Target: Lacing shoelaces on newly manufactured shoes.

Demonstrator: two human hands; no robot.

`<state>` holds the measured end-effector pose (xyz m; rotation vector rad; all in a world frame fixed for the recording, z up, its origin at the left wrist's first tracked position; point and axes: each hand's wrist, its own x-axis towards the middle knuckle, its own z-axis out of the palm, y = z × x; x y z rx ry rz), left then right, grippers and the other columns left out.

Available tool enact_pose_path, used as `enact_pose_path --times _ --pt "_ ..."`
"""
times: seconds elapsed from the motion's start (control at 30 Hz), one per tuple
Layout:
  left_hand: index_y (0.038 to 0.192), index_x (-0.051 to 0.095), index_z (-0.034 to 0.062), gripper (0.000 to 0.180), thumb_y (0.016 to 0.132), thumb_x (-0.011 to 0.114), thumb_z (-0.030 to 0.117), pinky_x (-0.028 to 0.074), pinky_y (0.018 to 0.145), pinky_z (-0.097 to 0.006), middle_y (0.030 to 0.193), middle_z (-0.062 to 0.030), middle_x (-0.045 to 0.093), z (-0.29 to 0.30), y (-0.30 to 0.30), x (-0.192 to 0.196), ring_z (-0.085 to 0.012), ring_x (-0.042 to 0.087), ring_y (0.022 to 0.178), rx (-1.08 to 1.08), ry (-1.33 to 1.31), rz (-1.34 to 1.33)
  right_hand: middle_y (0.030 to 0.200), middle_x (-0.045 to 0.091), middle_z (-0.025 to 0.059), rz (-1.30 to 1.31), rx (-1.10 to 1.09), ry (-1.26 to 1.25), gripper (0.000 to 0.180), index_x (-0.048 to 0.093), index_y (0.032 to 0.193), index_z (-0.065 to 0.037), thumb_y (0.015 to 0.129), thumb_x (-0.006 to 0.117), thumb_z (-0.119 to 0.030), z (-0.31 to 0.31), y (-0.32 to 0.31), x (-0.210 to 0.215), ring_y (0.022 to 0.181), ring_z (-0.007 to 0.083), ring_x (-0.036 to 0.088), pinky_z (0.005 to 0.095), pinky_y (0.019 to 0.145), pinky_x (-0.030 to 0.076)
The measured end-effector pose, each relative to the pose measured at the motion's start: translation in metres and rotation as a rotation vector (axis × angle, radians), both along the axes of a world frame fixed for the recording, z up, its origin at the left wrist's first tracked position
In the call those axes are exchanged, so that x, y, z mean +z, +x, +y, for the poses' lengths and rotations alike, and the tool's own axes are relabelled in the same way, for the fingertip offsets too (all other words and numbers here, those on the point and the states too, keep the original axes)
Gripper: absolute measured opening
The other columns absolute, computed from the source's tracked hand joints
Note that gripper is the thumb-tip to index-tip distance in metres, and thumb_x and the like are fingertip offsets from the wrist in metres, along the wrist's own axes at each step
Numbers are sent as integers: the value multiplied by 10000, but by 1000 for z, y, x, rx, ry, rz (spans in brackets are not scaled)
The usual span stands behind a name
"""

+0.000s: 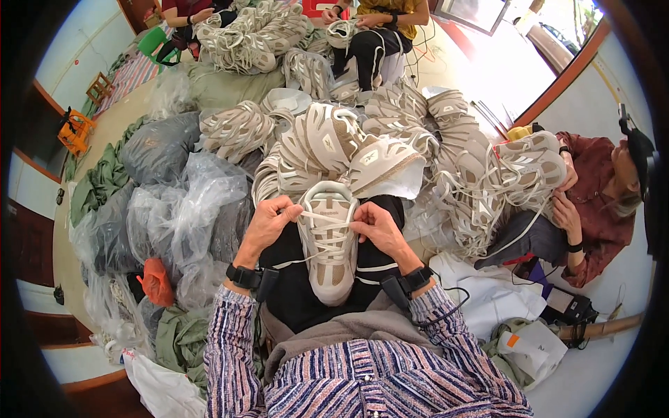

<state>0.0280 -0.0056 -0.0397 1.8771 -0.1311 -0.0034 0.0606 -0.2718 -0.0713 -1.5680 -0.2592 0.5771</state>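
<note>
A beige and white sneaker (333,274) rests on my lap, its toe toward me and its heel opening away. A pale flat shoelace (327,224) crosses its tongue through the upper eyelets, and loose lace ends trail to both sides over my dark trousers. At the upper left of the shoe, my left hand (273,221) is closed in a pinch on the lace. My right hand (380,228) pinches the lace by the eyelets on the other side; its fingertips partly hide the grip. Just beyond lie more matching sneakers (324,139).
Clear plastic bags (198,209) bulge on the left beside an orange-red bag (157,282). Sneakers in nested rows (463,146) fill the right. A co-worker (599,188) handles shoes there; two more people sit at the far side. White sheeting (488,292) lies right of me.
</note>
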Motion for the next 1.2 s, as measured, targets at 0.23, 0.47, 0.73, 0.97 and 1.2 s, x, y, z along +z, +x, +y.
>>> enact_pose_path --times 0.23,0.47,0.73,0.97,1.2 --pt "692 629 8 225 833 644 182 421 539 -234 614 -4 588 6 -16 3 -59 515 584 -64 -18 123 657 483 -18 -139 -86 -126 250 504 824 -38 774 725 -143 3 -6 -7 568 64 461 234 489 417" --pt "755 648 4 178 846 638 157 395 539 -218 644 7 590 38 -44 38 -57 493 581 -133 -96 239 719 535 10 -27 -29 -35 139 526 859 -20 838 642 -94 -2 -11 8 622 71 512 219 541 468" --pt "827 654 11 136 846 623 142 356 514 -251 649 -14 553 101 -102 87 -80 455 568 -28 230 264 683 594 25 -72 116 -36 203 562 1048 -30 887 571 -153 35 -5 44 563 85 548 230 493 443" --pt "852 670 16 151 802 632 154 380 507 -291 628 -61 586 137 -148 86 -139 497 544 158 468 330 636 611 66 -209 553 -452 219 575 959 -22 894 556 -230 56 5 68 484 119 561 277 456 453" --pt "792 682 35 123 742 640 139 430 605 -375 672 -75 600 162 -175 35 -273 555 624 443 750 211 720 626 184 -611 638 -508 203 609 807 -11 834 552 -204 67 -7 46 673 363 608 405 652 483"
